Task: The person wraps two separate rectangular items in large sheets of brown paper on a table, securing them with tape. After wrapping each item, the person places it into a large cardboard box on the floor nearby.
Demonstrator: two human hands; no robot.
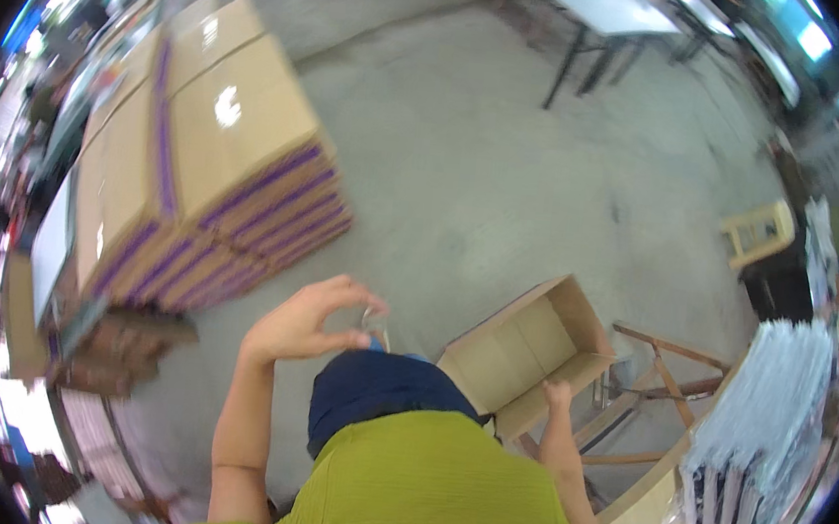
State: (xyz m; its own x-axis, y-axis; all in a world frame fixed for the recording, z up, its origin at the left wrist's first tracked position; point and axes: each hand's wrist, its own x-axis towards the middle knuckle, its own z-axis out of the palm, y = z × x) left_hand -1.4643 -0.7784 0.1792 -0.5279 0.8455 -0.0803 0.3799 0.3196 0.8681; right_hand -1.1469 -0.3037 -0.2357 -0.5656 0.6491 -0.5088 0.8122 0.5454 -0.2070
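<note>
An open cardboard box (517, 345), its inside bare, stands tilted just right of my body. My right hand (558, 394) is closed on the near right edge of that box, its fingers partly hidden by the wall. Farther left, my left hand (315, 321) is raised in front of me, with thumb and fingers curled round a small thing. A clear piece and a bit of blue show by its fingertips; blur hides what kind of thing it is.
Flat cartons with purple tape form a large stack (240, 147) at the left. Plastic-wrapped grey pieces (760, 422) lie on cardboard at the right, near a wooden frame (663, 383). Beyond are a yellow stool (756, 232) and a white-topped table (602, 4).
</note>
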